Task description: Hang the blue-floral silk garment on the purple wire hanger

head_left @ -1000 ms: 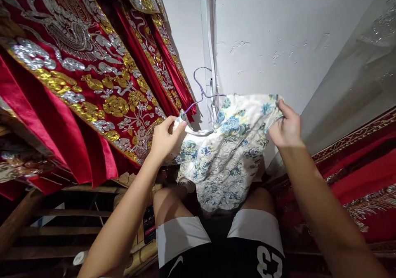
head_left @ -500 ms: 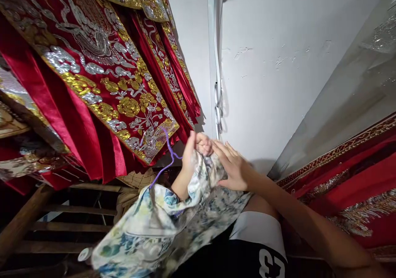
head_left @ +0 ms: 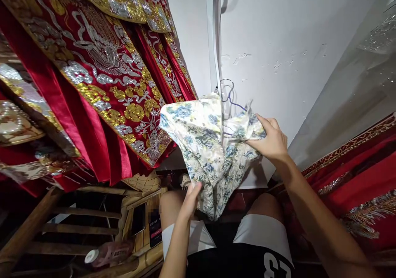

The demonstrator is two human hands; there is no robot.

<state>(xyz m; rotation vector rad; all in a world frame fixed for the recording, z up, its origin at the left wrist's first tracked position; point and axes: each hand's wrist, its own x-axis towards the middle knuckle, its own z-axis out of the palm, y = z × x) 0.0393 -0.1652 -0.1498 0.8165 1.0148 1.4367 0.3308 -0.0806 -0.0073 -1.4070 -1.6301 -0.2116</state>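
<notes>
A cream garment with blue and yellow flowers (head_left: 207, 150) hangs in front of me on a thin purple wire hanger (head_left: 230, 98), whose hook sticks up above the cloth. My right hand (head_left: 270, 140) grips the garment's upper right part, fingers closed on the fabric. My left hand (head_left: 192, 197) is lower down at the garment's bottom edge, fingers pinching the hem. My knees and black-and-white shorts (head_left: 247, 245) are below.
Red robes with gold and silver embroidery (head_left: 102, 84) hang at the left, close to the garment. A white wall (head_left: 278, 43) stands behind. More red embroidered cloth (head_left: 355, 187) lies at right. A wooden rack (head_left: 77, 220), a phone (head_left: 154, 228) and a pink bottle (head_left: 105, 253) sit low left.
The garment was bunched low between both hands; now it is lifted and hanging open. My right hand rose to its top right, my left dropped to its hem.
</notes>
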